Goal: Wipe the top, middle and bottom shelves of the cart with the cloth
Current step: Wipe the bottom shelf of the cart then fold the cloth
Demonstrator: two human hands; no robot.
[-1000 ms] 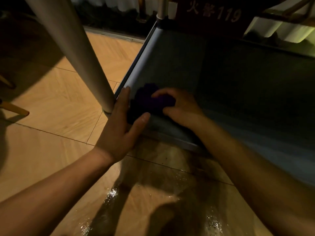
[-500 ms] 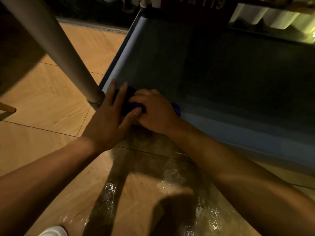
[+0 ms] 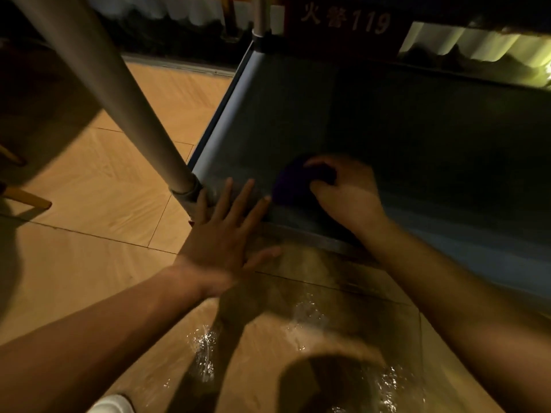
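Right hand [image 3: 346, 195] grip closed round the purple cloth [image 3: 293, 183], fingers curled over its far side, thumb tucked at the near side; cloth bunched, pressed on the bottom shelf [image 3: 417, 150] of the cart, near the front-left corner. Left hand [image 3: 226, 231] flat and spread, nothing in its grip, fingers straight, tips lying over the front rim of the shelf just beside the corner; thumb out toward the floor side. Blurred at the wrist (motion smear).

Cart post [image 3: 113, 93] rising thick and pale from that corner, slanting up to the left across the frame, just left of the left hand; little finger against its base collar. Second, thinner post [image 3: 261, 16] at the far-left corner of the shelf. Upper tier of the cart overhanging the back of the shelf, dark, shading most of the shelf surface. Red sign [image 3: 346, 22] with pale characters and "119" behind the far edge.

Wood-pattern floor [image 3: 98, 180] to the left and front, wet patch [image 3: 298, 338] glinting below the hands. Wooden chair leg [image 3: 26, 198] at far left. White shoe toe [image 3: 111, 405] at bottom edge. Pale curtain folds [image 3: 477, 43] at top right.
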